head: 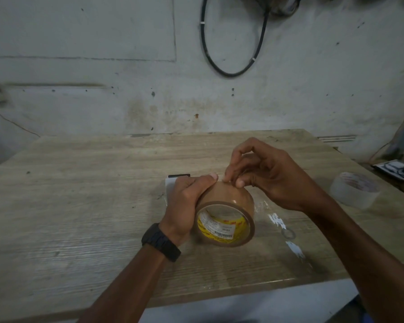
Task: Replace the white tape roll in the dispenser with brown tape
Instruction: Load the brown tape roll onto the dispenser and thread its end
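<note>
Left hand (184,201) fingers wrap closed around the brown tape roll (229,217), held on edge above the bench (79,194). Right hand (266,176) fingers pinch at the roll's top surface. White tape roll (355,193) lies on the bench, far right.

**Bare arms, one black watch**

The person is showing two bare forearms, with no sleeves reaching into view. The left hand (184,201) is wearing a black watch (161,242) with a broad, ridged strap wrapping the wrist. The right hand (266,173) is wearing nothing: no ring, band or glove. Fingernails are showing short and plain.
</note>
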Motion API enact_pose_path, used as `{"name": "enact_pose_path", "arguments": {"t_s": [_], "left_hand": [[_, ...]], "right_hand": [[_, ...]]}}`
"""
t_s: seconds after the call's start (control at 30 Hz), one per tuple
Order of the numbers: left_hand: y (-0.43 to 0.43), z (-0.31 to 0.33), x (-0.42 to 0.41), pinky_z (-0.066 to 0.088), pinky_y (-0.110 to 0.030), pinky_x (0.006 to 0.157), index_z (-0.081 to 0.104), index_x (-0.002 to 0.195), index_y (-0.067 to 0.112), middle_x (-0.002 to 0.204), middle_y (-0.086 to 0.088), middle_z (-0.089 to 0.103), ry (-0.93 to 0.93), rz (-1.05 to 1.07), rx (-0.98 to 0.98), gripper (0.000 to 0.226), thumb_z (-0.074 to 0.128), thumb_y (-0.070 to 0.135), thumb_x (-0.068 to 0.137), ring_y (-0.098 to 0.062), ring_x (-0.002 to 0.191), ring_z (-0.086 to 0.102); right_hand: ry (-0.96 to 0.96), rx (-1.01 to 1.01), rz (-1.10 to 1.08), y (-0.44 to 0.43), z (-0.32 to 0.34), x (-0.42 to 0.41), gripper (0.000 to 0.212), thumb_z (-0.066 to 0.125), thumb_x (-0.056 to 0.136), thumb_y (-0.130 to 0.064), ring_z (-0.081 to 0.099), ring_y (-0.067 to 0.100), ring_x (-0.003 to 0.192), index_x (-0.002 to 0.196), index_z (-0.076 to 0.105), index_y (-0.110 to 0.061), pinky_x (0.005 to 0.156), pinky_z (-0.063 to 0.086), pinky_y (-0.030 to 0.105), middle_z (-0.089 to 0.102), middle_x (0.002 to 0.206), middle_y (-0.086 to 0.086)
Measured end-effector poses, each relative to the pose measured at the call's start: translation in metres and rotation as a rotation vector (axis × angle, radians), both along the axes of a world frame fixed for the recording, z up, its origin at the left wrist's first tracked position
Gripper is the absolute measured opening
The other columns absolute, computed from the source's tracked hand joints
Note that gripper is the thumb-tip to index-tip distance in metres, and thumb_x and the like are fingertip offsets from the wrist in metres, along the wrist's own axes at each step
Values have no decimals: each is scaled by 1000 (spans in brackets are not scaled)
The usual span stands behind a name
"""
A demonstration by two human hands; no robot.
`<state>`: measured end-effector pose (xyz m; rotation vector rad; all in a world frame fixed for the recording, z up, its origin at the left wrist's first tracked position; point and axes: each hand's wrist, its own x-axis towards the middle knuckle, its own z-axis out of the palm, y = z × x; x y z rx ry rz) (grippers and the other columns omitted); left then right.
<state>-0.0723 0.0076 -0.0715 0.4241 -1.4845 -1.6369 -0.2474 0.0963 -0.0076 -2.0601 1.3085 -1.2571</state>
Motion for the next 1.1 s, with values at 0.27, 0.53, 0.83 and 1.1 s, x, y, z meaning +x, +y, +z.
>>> {"name": "enact_pose_path", "arguments": {"t_s": [0.27,0.53,0.83,1.1], "left_hand": [[0,-1,0,41,-30,51,60,54,13,54,-6,52,-17,15,2,37,69,36,82,-21,49,49],[1,-2,-1,43,-26,47,61,54,12,53,-6,53,-1,44,51,35,68,28,84,-18,46,51],[0,-3,1,44,-24,46,60,54,12,51,-1,54,-2,41,52,36,68,29,85,-14,45,51],[0,-3,1,44,-28,48,62,57,11,52,-4,55,-44,21,48,37,72,41,76,-17,45,52]], "right_hand": [[152,-137,-100,3,-3,4,51,67,85,15,74,15,88,101,52,-31,76,59,29,74,87,0],[134,-240,-132,2,-18,8,47,52,85,24,70,18,76,99,52,-20,69,57,23,67,81,6],[88,-233,-155,3,-19,6,39,63,85,18,72,17,83,103,61,-17,74,60,33,69,90,3],[357,-182,-105,3,6,-1,21,73,85,8,75,8,85,98,80,-7,74,61,25,79,92,2]]}}
